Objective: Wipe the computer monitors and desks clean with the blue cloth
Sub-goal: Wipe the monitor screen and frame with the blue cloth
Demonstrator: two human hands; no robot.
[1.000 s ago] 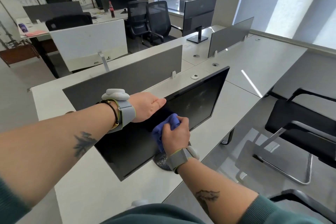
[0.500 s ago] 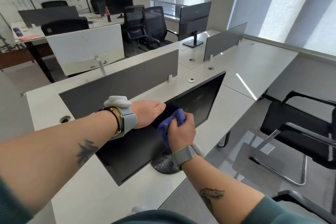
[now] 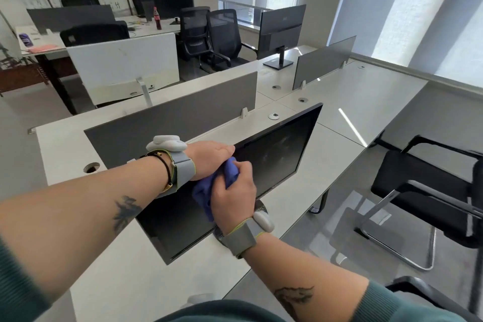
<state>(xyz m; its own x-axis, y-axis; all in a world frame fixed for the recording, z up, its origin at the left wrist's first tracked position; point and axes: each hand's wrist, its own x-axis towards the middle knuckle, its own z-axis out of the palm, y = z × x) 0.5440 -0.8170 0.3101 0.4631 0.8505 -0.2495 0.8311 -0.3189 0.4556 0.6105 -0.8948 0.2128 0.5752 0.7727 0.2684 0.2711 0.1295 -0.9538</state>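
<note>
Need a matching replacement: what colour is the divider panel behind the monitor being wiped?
Plain grey flat divider panel; head view.

Both forearms extended. Your left hand (image 3: 211, 159) palm down, thumb straight, fingers hidden. Right hand (image 3: 234, 197) just below it, curled round the blue cloth (image 3: 202, 195).

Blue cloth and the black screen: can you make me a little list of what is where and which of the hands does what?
blue cloth: bunched up, pressed on the dark screen of the monitor
right hand: grips the blue cloth
left hand: rests at the monitor's top edge, fingers hidden
monitor: stands on the white desk, screen dark
</note>
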